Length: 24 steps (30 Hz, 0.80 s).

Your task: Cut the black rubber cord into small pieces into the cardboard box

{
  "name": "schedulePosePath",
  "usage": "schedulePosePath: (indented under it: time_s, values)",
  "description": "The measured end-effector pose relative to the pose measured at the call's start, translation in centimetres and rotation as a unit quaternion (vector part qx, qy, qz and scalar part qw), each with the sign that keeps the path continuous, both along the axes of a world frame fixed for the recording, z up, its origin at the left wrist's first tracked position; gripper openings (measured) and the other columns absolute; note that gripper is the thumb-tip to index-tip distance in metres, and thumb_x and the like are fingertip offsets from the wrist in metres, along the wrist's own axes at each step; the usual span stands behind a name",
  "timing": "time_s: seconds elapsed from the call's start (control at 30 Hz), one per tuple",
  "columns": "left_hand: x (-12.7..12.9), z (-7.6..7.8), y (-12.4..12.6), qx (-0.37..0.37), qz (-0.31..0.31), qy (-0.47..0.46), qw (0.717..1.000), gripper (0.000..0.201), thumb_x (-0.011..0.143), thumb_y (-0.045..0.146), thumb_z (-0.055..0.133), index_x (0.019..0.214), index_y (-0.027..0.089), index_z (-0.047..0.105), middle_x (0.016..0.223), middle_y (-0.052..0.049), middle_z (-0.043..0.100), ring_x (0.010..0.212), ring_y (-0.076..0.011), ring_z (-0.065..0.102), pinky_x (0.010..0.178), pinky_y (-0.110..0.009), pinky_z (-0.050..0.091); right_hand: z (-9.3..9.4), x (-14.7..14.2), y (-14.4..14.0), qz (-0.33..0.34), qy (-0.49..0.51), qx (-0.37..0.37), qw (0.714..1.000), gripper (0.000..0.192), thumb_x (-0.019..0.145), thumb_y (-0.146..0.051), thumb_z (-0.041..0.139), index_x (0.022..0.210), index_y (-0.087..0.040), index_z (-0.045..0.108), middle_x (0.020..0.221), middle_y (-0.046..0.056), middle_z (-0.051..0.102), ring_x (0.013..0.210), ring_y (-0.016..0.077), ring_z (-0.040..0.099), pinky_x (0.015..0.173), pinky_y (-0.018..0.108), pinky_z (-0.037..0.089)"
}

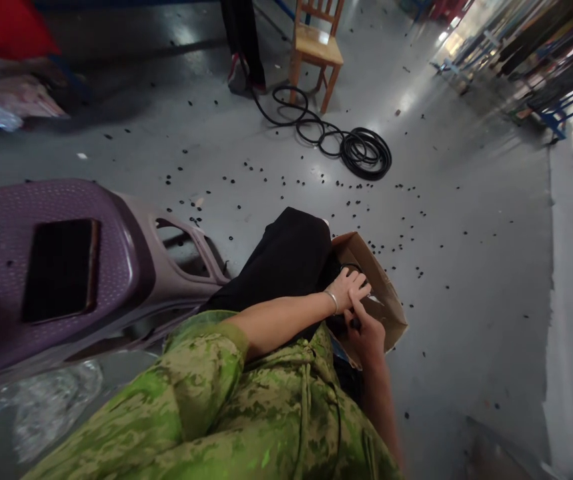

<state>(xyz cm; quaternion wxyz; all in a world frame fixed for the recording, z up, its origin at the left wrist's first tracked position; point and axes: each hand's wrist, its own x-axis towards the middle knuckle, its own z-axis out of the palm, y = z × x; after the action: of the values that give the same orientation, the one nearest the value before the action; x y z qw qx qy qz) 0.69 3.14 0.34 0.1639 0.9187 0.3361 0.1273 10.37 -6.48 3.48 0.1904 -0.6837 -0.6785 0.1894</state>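
Single head-worn view, tilted steeply down and rolled sideways. Close below: the wearer's lap and cardboard box (373, 293). Purple stool (56, 267) near, left. Grey floor (466, 200) recedes to wooden chair (316, 47), far, top.

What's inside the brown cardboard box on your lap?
Inside the brown cardboard box, only a small dark ring-like piece shows beside the left hand. The left hand and right hand cover the rest.

Left: purple stool (51, 267) crowds the knee.
Right: bare floor (476, 280), open.
Ahead: coiled cable (361, 150), wooden chair (316, 47) well apart.
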Motion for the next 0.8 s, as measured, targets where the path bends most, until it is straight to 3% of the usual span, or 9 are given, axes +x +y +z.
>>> schedulePosePath:
  time_s: [0.17,0.33,0.57,0.7,0.8]
  values:
    - [0.3,-0.6,-0.1,0.023,-0.014,-0.01,1.0,0.033,0.091,0.021,0.033,0.117,0.018,0.053,0.11,-0.014,0.052,0.098,-0.0259,0.045,0.083,-0.042,0.028,-0.7,0.4,-1.1,0.059,-0.004,-0.019,0.998,0.055,0.072,-0.019,0.054,0.126,-0.029,0.058,0.082,0.0,0.07,0.066,0.0143,0.058,0.063,0.022,0.042]
    - [0.2,-0.5,-0.2,0.031,-0.029,-0.009,0.999,0.034,0.093,0.021,0.029,0.115,0.018,0.054,0.11,-0.014,0.053,0.098,-0.0247,0.045,0.083,-0.041,0.028,-1.4,0.5,-1.7,0.07,0.02,-0.031,0.997,0.069,0.062,-0.01,0.051,0.127,-0.03,0.056,0.075,-0.002,0.069,0.068,0.0161,0.058,0.064,0.024,0.043]
    - [0.2,-0.3,-0.2,0.033,-0.037,-0.013,0.999,0.032,0.092,0.024,0.033,0.116,0.017,0.053,0.109,-0.015,0.052,0.097,-0.0255,0.045,0.08,-0.04,0.031,-0.8,0.7,-2.3,0.056,0.158,-0.063,0.984,0.044,0.074,-0.022,0.057,0.117,-0.025,0.064,0.072,0.0,0.064,0.064,0.013,0.054,0.066,0.025,0.044]
    - [0.1,-0.1,-0.2,-0.012,0.02,-0.017,1.0,0.034,0.086,0.025,0.045,0.118,0.02,0.051,0.109,-0.014,0.05,0.098,-0.0256,0.045,0.079,-0.039,0.034,0.1,2.2,-3.8,-0.053,0.328,-0.057,0.942,0.04,0.07,-0.031,0.068,0.109,-0.021,0.065,0.072,-0.002,0.056,0.066,0.0108,0.05,0.066,0.025,0.044]
    - [0.0,0.1,-0.1,-0.059,0.063,-0.022,0.996,0.038,0.081,0.029,0.053,0.118,0.022,0.051,0.107,-0.012,0.048,0.098,-0.0259,0.046,0.078,-0.037,0.037,0.9,3.7,-4.6,-0.104,0.477,0.016,0.872,0.037,0.071,-0.042,0.066,0.102,-0.021,0.061,0.074,-0.002,0.051,0.069,0.0115,0.049,0.071,0.03,0.045]
